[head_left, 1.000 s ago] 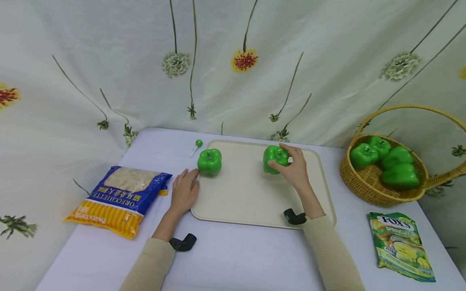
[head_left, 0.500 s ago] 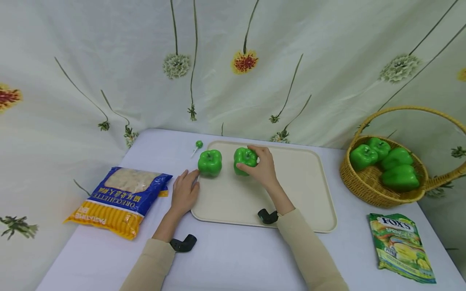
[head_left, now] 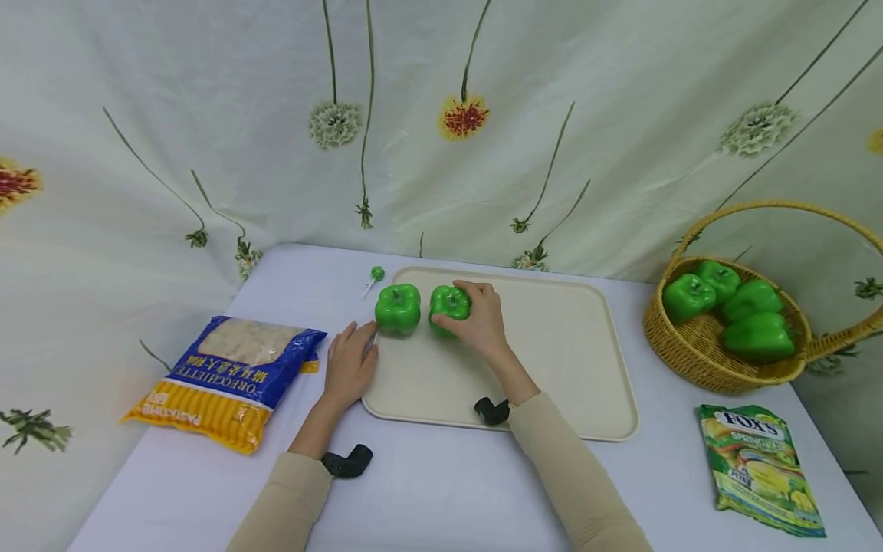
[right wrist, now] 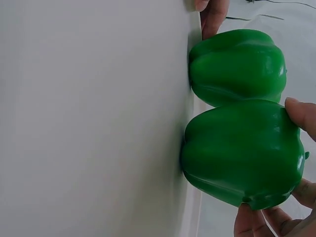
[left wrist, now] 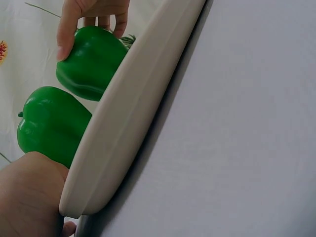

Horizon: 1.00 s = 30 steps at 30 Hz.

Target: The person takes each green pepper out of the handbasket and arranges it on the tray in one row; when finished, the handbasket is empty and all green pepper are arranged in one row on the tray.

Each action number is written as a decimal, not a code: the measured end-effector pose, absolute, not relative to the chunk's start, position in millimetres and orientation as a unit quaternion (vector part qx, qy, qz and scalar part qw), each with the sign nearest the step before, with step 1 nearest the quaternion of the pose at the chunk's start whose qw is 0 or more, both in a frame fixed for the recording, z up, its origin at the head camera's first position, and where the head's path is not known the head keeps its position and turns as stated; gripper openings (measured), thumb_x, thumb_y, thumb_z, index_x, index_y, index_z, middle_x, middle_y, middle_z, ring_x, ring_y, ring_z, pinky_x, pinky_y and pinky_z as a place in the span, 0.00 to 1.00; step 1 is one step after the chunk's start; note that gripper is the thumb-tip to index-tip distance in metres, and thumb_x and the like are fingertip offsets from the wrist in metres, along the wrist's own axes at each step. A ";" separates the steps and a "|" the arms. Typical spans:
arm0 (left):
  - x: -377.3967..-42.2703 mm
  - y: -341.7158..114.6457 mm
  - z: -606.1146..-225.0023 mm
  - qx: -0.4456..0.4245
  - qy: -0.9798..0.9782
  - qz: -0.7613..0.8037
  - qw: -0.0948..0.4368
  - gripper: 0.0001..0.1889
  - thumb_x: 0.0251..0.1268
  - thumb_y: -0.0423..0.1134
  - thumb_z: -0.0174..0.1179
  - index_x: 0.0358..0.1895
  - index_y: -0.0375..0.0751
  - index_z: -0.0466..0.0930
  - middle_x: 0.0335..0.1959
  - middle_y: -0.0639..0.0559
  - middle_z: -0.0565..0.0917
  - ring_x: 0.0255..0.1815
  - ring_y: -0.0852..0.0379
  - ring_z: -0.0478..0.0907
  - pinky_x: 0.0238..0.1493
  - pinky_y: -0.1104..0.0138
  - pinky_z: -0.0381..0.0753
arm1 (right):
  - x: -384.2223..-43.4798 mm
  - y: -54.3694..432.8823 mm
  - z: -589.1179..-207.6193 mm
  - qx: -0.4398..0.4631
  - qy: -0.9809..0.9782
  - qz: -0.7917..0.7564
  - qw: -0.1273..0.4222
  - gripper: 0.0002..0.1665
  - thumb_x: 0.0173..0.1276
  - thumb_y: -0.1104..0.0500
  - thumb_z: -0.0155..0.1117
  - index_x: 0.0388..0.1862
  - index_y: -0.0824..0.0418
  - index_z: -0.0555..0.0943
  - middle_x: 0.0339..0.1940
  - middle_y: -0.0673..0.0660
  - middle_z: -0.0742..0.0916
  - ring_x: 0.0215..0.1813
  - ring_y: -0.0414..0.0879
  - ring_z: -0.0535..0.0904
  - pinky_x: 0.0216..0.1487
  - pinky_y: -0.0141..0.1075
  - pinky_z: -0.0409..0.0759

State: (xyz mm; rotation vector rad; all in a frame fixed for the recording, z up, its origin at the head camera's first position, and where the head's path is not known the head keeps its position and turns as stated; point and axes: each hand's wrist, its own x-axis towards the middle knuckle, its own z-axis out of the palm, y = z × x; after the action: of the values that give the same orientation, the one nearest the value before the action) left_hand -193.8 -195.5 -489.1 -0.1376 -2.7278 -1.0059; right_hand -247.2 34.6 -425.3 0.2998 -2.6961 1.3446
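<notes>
And the right hand pinches a green bell pepper, just beside a second pepper! At the cream tray, the left hand rests, its grip loose.

The peppers are glossy green, the tray cream, the basket golden brown. Dandelion-like flowers pattern the pale curtain. The pasta bag is blue and yellow, the sleeves beige.

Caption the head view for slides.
Right hand grips a green pepper beside a second pepper on a beige tray, left hand at its edge.
</notes>
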 end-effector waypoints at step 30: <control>-194.2 -195.9 -490.9 -0.054 -0.927 -0.345 0.137 0.23 0.68 0.31 0.49 0.65 0.30 0.71 0.67 0.35 0.73 0.74 0.31 0.57 0.75 0.38 0.45 | -238.8 25.6 -423.2 0.118 -0.882 0.455 0.046 0.45 0.51 0.54 0.80 0.68 0.59 0.72 0.60 0.65 0.72 0.63 0.59 0.66 0.64 0.53 0.70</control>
State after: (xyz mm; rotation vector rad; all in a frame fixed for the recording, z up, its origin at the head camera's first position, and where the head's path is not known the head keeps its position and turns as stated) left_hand -194.2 -195.9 -490.9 -0.1558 -2.6831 -0.9982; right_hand -238.8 25.6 -423.2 0.3592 -2.6913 1.3884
